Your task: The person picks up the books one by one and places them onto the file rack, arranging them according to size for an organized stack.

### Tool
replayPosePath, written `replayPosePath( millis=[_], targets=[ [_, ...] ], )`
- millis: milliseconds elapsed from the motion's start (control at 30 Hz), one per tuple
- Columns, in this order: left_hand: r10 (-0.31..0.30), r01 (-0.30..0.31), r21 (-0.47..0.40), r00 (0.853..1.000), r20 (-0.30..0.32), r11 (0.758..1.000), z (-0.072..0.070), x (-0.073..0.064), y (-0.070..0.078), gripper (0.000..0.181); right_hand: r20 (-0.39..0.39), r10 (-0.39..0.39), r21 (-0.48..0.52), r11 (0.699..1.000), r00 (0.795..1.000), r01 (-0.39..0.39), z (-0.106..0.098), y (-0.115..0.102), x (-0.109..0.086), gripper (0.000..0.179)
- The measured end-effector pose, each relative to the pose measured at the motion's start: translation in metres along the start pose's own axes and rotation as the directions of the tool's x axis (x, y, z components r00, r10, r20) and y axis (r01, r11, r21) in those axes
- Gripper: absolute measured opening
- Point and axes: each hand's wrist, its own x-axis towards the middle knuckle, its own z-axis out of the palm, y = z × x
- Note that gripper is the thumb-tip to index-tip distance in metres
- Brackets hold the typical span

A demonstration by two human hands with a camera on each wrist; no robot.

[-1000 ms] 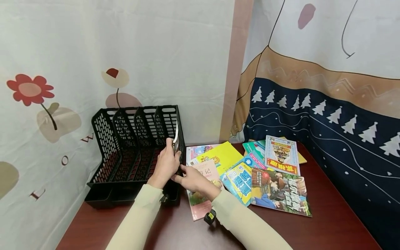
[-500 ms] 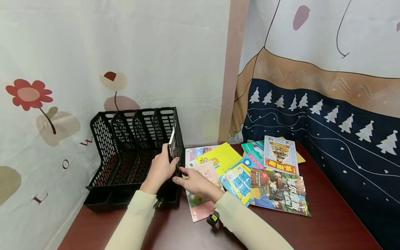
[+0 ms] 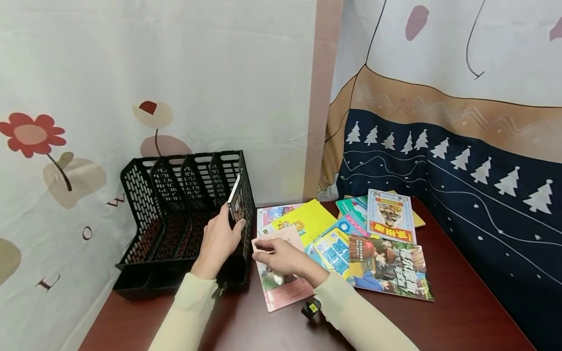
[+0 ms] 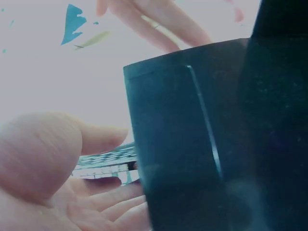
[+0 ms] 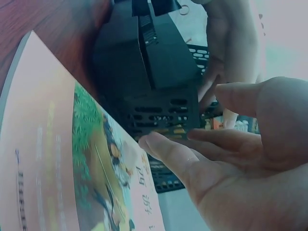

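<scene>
A black slotted file rack (image 3: 145,273) with upright dividers stands at the left of the table. In its rightmost compartment a thin book (image 3: 237,201) stands nearly upright and leans slightly. My left hand (image 3: 218,241) holds this book at its near edge, fingers on its left side and thumb toward the front. Much of the book is hidden by the hand and the rack's side. Right of the rack my right hand (image 3: 283,256) hovers over a pink book (image 3: 287,291), fingers loosely bent with nothing between them. The right wrist view shows the pink cover (image 5: 53,159) below these fingers.
A yellow book (image 3: 316,219), a blue book (image 3: 334,251), a comic-style book (image 3: 395,268) and a white-bordered book (image 3: 391,219) overlap on the right of the brown table (image 3: 465,302). Patterned curtains (image 3: 246,73) hang behind and at the right.
The right hand has let go of the thin book's lower part and drawn back to the right. The left hand has shifted slightly down and left, with the book's top tilting left.
</scene>
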Motion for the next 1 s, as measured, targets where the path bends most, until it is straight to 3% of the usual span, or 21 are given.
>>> replayPosePath(
  millis=[133,200,267,333,433,500,533,600,667,767,833,900,1000],
  targets=[
    [-0.003,0.003,-0.001,0.999,-0.046,1.0,-0.004,-0.003,0.001,0.071,0.022,-0.01,0.006,1.0,1.0,0.01,-0.007,0.004,-0.004,0.054],
    [0.014,-0.014,0.003,0.994,-0.106,1.0,-0.005,-0.005,0.003,0.07,0.025,-0.013,-0.001,1.0,1.0,0.013,-0.011,0.005,-0.006,0.052],
    [0.054,-0.054,0.003,0.981,-0.188,0.999,-0.006,-0.008,0.007,0.067,0.029,-0.012,0.0,1.0,1.0,0.012,-0.016,0.007,-0.008,0.051],
    [0.117,-0.122,-0.002,0.954,-0.276,0.993,-0.006,-0.012,0.013,0.06,0.029,-0.005,0.017,1.0,1.0,0.005,-0.022,0.01,-0.01,0.049],
    [0.239,-0.256,0.005,0.893,-0.382,0.967,-0.005,-0.017,0.024,0.045,0.033,0.008,0.071,0.997,0.999,-0.01,-0.029,0.013,-0.012,0.046],
    [0.303,-0.329,0.012,0.855,-0.421,0.944,-0.005,-0.021,0.031,0.035,0.029,0.013,0.081,0.997,0.999,-0.015,-0.035,0.015,-0.014,0.044],
    [0.328,-0.357,0.014,0.84,-0.432,0.934,-0.004,-0.022,0.035,0.031,0.027,0.013,0.08,0.997,1.0,-0.016,-0.037,0.015,-0.015,0.044],
    [0.356,-0.391,0.005,0.833,-0.424,0.92,-0.004,-0.026,0.041,0.026,0.02,0.019,0.08,0.997,1.0,-0.02,-0.042,0.017,-0.018,0.044],
    [0.356,-0.397,-0.03,0.853,-0.381,0.918,-0.002,-0.029,0.045,0.023,0.011,0.024,0.079,0.997,1.0,-0.025,-0.046,0.019,-0.021,0.044],
    [0.323,-0.357,-0.097,0.911,-0.257,0.929,0.004,-0.031,0.049,0.026,-0.001,0.049,0.086,0.995,0.999,-0.049,-0.053,0.022,-0.024,0.046],
    [0.288,-0.31,-0.119,0.942,-0.172,0.943,0.009,-0.032,0.05,0.028,-0.014,0.065,0.084,0.994,0.998,-0.064,-0.058,0.024,-0.027,0.047],
    [0.258,-0.27,-0.112,0.96,-0.107,0.956,0.015,-0.034,0.049,0.03,-0.03,0.081,0.074,0.994,0.996,-0.079,-0.062,0.026,-0.029,0.047],
    [0.239,-0.24,-0.069,0.971,-0.027,0.968,0.022,-0.037,0.046,0.033,-0.065,0.095,0.034,0.995,0.993,-0.093,-0.065,0.029,-0.032,0.044]
  ],
)
